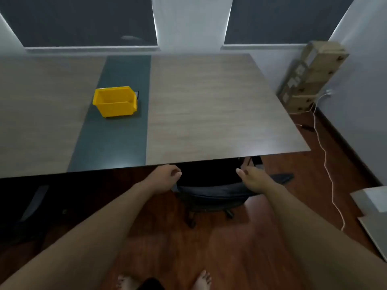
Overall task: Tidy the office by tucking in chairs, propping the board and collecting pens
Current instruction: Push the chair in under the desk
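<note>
The person is standing at the near edge of the long wood-grain office table (209, 105) and reaching both arms toward the black fabric swivel chair (211, 193), whose seat is already mostly under that edge while its backrest is still showing in front of it. The left hand (165, 177) is hovering at the left end of the backrest top, fingers loosely curled and gripping nothing that shows; the right hand (251, 178) is spread at the right end, and whether it is touching the chair cannot be told. The two hands are well apart.

To finish the tuck cleanly, both palms should be pressing evenly on the backrest top so the castors are rolling straight rather than swinging the chair sideways.

The yellow open plastic bin (114, 102) is sitting on the table's dark green centre strip, toward the far edge, looking empty.
</note>
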The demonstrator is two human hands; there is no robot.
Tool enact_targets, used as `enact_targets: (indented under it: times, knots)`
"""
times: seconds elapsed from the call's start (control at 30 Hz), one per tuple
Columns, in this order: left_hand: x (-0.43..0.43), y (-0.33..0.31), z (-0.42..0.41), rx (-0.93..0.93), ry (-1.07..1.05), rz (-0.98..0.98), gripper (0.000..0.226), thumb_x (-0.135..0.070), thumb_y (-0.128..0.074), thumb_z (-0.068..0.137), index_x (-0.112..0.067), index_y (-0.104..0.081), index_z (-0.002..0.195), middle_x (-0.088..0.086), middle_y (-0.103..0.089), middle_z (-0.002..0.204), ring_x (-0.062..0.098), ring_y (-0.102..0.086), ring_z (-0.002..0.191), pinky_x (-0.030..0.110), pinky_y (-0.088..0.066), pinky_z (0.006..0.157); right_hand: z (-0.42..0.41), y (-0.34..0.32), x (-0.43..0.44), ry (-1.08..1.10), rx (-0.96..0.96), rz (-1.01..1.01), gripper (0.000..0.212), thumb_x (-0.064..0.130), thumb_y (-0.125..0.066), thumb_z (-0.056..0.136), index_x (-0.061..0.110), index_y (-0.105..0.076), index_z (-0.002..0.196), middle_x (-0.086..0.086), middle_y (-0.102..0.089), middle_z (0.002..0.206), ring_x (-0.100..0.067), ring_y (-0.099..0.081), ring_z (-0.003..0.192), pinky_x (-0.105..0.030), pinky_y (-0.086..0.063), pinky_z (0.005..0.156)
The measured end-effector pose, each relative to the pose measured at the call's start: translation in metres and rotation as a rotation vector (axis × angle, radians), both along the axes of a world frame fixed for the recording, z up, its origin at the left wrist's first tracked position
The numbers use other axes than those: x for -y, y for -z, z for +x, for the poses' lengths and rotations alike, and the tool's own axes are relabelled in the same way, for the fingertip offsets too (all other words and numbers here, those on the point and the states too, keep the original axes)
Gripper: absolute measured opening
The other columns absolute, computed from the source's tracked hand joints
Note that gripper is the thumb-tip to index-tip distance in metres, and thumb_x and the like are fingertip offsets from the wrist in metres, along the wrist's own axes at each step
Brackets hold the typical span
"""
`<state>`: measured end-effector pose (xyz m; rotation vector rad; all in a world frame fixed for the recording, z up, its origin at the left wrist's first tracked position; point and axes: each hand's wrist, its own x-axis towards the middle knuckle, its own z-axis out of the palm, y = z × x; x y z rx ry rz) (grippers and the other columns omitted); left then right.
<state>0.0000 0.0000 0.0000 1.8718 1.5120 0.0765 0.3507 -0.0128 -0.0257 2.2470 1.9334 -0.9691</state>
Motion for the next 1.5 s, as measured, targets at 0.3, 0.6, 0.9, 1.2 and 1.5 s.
enact_targets:
  times: [0.3, 0.6, 0.9, 1.2, 1.5]
  knots:
    - [0.019, 0.06, 0.096, -0.259, 0.026, -0.006, 0.063, -0.068, -0.023, 0.105, -0.034, -0.073, 0.125, -0.003, -0.075, 0.11, 0.026, -0.071, 0.106, 0.035, -0.052, 0.079, 0.026, 0.039, 0.004, -0.245, 0.291, -0.029, 0.052, 0.053, -0.026, 0.106, 0.026, -0.064, 0.128, -0.006, -0.065, 0.129, -0.029, -0.058, 0.122, -0.062, -0.031, 0.111]
    - [-0.012, 0.079, 0.115, -0.329, -0.048, 0.186, 0.053, -0.064, -0.033, 0.099, -0.043, -0.076, 0.122, -0.007, -0.08, 0.108, 0.023, -0.073, 0.104, 0.032, -0.05, 0.075, 0.047, 0.047, -0.024, -0.244, 0.271, 0.195, 0.053, 0.062, -0.03, 0.098, 0.032, -0.071, 0.112, -0.003, -0.074, 0.104, -0.028, -0.068, 0.09, -0.045, -0.044, 0.086]
    - [-0.062, 0.083, 0.134, -0.298, -0.069, 0.21, 0.053, -0.062, -0.036, 0.097, -0.04, -0.078, 0.121, -0.005, -0.08, 0.107, 0.025, -0.073, 0.1, 0.034, -0.057, 0.083, 0.068, 0.056, -0.072, -0.193, 0.28, 0.199, 0.047, 0.056, -0.035, 0.096, 0.034, -0.072, 0.113, -0.003, -0.074, 0.1, -0.028, -0.067, 0.085, -0.038, -0.047, 0.07]
    - [-0.08, 0.091, 0.136, -0.305, -0.067, 0.253, 0.05, -0.058, -0.037, 0.094, -0.036, -0.081, 0.103, -0.007, -0.075, 0.081, 0.022, -0.07, 0.081, 0.034, -0.056, 0.072, 0.069, 0.053, -0.084, -0.158, 0.238, 0.176, 0.042, 0.055, -0.038, 0.095, 0.037, -0.073, 0.109, 0.003, -0.074, 0.1, -0.02, -0.055, 0.078, -0.036, -0.043, 0.067]
    - [-0.085, 0.085, 0.13, -0.258, -0.028, 0.156, 0.059, -0.068, -0.034, 0.095, -0.035, -0.075, 0.121, -0.004, -0.078, 0.113, 0.025, -0.072, 0.106, 0.037, -0.056, 0.086, 0.058, 0.046, -0.081, -0.135, 0.273, 0.2, 0.049, 0.05, -0.028, 0.095, 0.027, -0.071, 0.102, 0.0, -0.071, 0.104, -0.025, -0.063, 0.099, -0.048, -0.049, 0.091]
